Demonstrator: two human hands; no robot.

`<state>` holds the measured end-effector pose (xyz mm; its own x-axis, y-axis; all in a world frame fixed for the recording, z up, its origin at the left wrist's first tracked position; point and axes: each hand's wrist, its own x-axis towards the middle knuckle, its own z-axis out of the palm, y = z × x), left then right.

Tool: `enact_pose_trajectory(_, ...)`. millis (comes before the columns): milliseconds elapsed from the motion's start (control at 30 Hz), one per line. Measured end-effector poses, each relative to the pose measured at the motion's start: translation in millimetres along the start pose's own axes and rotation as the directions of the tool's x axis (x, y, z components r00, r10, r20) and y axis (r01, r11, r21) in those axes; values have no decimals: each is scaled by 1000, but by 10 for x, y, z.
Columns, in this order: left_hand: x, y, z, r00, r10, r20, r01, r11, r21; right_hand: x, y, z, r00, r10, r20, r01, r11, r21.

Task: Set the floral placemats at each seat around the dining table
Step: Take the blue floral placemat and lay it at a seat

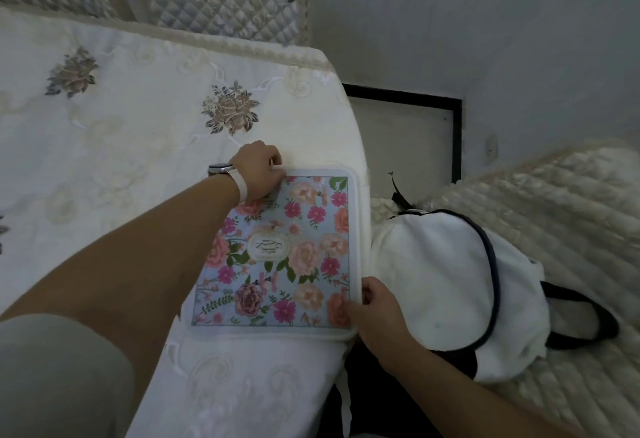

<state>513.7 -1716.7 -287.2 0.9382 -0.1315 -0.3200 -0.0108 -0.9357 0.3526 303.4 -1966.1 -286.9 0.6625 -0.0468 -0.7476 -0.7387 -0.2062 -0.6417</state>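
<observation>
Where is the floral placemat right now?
In the head view, the floral placemat lies flat at the table's right edge, left hand on its far corner, right hand on its near corner.

Matt printed-cloth placemat (pixel 277 250) — embroidered, lace-edged tablecloth (pixel 114 119).

The left hand (pixel 258 174) covers the far left corner of the floral placemat (pixel 277 250), and its curled fingers (pixel 273 160) hide their own tips against the cloth. The right hand (pixel 374 309) covers the near right corner; beneath its fingers (pixel 349 306) the mat's border cannot be seen. The oval label's (pixel 268 246) lettering is too small to read surely. The white bag's (pixel 450 285) opening is out of sight, and the tablecloth (pixel 104 108) runs off the left edge.
</observation>
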Motion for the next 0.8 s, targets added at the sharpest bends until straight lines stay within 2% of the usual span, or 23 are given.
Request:
enact_pose_trajectory(133,-214,-119,-29,994,-96,51,100,992,-78,58,-75,-86,996,-49,-81,49,999,3)
enact_pose_trajectory(233,-384,-214,-20,988,-148,35,151,982,-116,92,-131,-174,991,-63,-114,65,998,14)
enact_pose_trajectory(400,-706,-357,113,971,-237,16,236,959,-159,15,-64,-223,991,-70,-116,79,994,73)
enact_pose_trajectory(600,-976,-403,223,940,-337,-56,314,917,-247,-139,236,-52,999,-7,-52,20,969,248)
enact_pose_trajectory(800,-1217,-433,219,885,-460,-76,394,826,-403,-165,256,65,997,-40,-62,51,984,173)
